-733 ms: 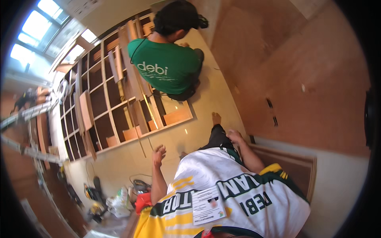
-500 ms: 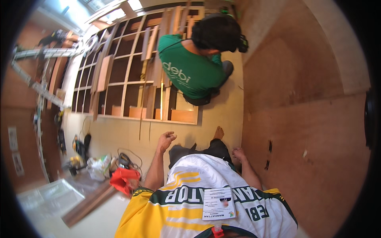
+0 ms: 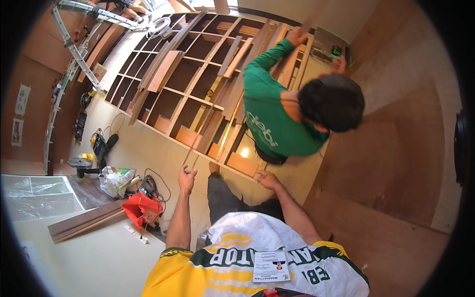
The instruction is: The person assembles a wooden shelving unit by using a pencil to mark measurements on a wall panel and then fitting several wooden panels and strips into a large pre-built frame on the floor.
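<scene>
My left hand (image 3: 187, 178) is at the near end of a thin wooden strip (image 3: 199, 134), its fingers loosely curled and apart; I see no firm grip on the strip. The strip sticks out past the near edge of a large wooden grid frame (image 3: 185, 94) lying on the floor. At the frame's near right corner is my right hand (image 3: 267, 180), fingers apart, close to or touching the edge. Several loose boards (image 3: 165, 71) lie across the frame. A person in a green shirt (image 3: 277, 114) crouches at its right side, one arm stretched over the boards.
To the left stand a metal ladder (image 3: 76, 52) and power tools (image 3: 101, 146) on the floor. Nearer me are a red bag (image 3: 142, 209), a corded tool (image 3: 148, 187), a plastic bag (image 3: 117, 180) and stacked planks (image 3: 86, 221). A brown panel wall (image 3: 381, 163) rises on the right.
My view has turned and moved closer to the frame. My left hand has come to the strip's end and my right hand has reached forward to the corner. The person has raised an arm across the boards.
</scene>
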A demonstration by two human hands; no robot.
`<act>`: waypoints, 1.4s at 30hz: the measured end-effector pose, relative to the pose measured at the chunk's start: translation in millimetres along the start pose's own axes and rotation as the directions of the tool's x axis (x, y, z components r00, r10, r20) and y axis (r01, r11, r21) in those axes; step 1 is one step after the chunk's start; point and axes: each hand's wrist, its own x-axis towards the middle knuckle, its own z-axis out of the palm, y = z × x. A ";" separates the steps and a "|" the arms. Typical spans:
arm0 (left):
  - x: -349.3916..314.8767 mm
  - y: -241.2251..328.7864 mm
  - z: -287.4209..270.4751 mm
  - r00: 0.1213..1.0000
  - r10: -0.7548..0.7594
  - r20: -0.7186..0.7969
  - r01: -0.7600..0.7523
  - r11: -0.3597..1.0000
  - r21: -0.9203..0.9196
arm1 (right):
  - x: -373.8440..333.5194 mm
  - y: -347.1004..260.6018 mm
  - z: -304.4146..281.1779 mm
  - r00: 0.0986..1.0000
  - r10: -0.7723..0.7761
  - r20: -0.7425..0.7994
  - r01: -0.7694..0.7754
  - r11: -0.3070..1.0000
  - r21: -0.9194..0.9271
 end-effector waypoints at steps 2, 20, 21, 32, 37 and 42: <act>71.2 25.8 9.9 0.992 0.117 -0.052 -0.111 0.989 0.092 | 35.1 -50.4 19.1 1.000 -0.023 -0.005 0.023 1.000 0.008; 668.4 201.3 360.0 0.820 0.551 0.158 -0.543 0.658 0.522 | 501.6 -140.1 25.7 0.759 0.270 -0.593 -0.516 0.805 -0.294; 681.5 210.6 374.4 0.836 0.528 0.151 -0.517 0.665 0.539 | 503.8 -138.5 29.4 0.742 0.221 -0.633 -0.524 0.780 -0.342; 710.9 261.2 399.5 0.939 0.157 0.305 -0.324 0.695 0.642 | 504.1 -146.5 21.6 0.762 0.319 -0.563 -0.542 0.791 -0.285; 727.5 283.0 381.4 0.850 0.156 0.503 -0.286 0.939 0.192 | 504.5 -139.2 27.7 0.739 0.276 -0.614 -0.538 0.791 -0.293; 699.4 284.1 341.8 0.738 0.095 0.668 0.108 0.961 -0.255 | 497.4 -147.5 14.6 0.780 0.299 -0.550 -0.509 0.815 -0.277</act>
